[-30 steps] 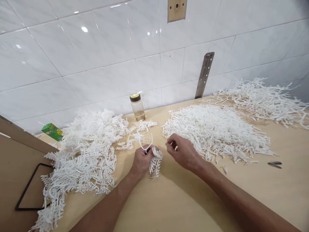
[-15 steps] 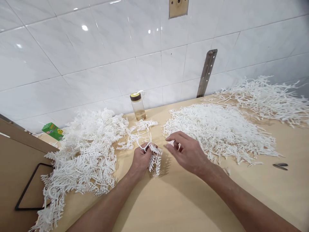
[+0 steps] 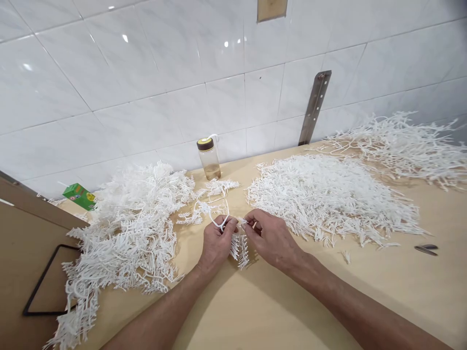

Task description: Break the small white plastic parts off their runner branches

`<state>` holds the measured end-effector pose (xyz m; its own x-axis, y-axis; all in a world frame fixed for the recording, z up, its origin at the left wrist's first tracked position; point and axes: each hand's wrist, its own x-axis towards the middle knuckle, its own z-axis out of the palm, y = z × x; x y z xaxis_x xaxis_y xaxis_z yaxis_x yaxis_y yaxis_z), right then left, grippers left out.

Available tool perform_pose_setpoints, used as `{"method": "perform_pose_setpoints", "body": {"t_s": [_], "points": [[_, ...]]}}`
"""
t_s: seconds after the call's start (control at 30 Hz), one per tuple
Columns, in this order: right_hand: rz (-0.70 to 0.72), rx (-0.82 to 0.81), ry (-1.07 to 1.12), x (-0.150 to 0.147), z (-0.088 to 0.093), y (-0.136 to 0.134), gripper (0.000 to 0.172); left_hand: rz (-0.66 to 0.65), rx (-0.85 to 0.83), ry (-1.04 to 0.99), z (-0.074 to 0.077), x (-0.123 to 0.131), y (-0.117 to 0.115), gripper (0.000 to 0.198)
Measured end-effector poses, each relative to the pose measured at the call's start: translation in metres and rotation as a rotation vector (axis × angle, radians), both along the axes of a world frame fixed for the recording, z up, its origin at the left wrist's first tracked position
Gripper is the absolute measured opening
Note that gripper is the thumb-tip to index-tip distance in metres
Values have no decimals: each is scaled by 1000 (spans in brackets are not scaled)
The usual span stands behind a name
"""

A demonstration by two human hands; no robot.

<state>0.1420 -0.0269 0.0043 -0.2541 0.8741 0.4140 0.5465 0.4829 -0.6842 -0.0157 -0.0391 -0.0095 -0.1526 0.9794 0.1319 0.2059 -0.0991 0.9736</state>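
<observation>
My left hand [image 3: 218, 238] pinches a white branched plastic strand [image 3: 240, 250] between thumb and fingers. Its comb-like twigs hang below the hand, and a smooth white stem [image 3: 227, 206] loops up above it. Close beside it, on the right, my right hand [image 3: 272, 238] has thumb and forefinger closed on a small white twig piece [image 3: 241, 220] at the strand's upper end. Whether this piece is joined to the strand I cannot tell. Behind my hands lie a few loose branched white pieces [image 3: 219, 187].
A large heap of branched white pieces [image 3: 127, 233] lies left; a flatter pile of short twigs [image 3: 335, 194] lies right, with longer strands [image 3: 408, 150] behind. A bottle [image 3: 209, 160] and green carton [image 3: 79, 196] stand near the tiled wall. Small snips [image 3: 426, 250] lie far right.
My right hand has moved left and slightly down, from the near edge of the right pile to my left hand, and its fingertips now pinch a small white piece. The left hand keeps its hold.
</observation>
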Motion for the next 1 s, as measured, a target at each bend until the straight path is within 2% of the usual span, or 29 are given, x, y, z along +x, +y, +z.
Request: {"method": "perform_pose_setpoints", "body": {"t_s": [0.1, 0.17, 0.23, 0.47, 0.63, 0.8, 1.0], "points": [[-50, -264, 173, 0, 2, 3, 7, 23, 1, -20, 2, 0, -2, 25], [-35, -443, 305, -1, 2, 5, 12, 0, -18, -69, 5, 0, -4, 24], [-4, -536, 405, -2, 2, 6, 15, -43, -44, -126, 8, 1, -6, 24], [47, -580, 500, 0, 0, 9, 18, -142, -41, -121, 5, -1, -3, 35], [120, -607, 459, 5, 4, 10, 17, -106, -30, -27, 2, -5, -1, 32], [84, -545, 343, 7, 9, 8, 18, -91, 3, 34, 5, -5, -3, 26], [-13, -510, 265, 5, 9, 7, 15, -132, 1, 54, 12, -2, -6, 28]]}}
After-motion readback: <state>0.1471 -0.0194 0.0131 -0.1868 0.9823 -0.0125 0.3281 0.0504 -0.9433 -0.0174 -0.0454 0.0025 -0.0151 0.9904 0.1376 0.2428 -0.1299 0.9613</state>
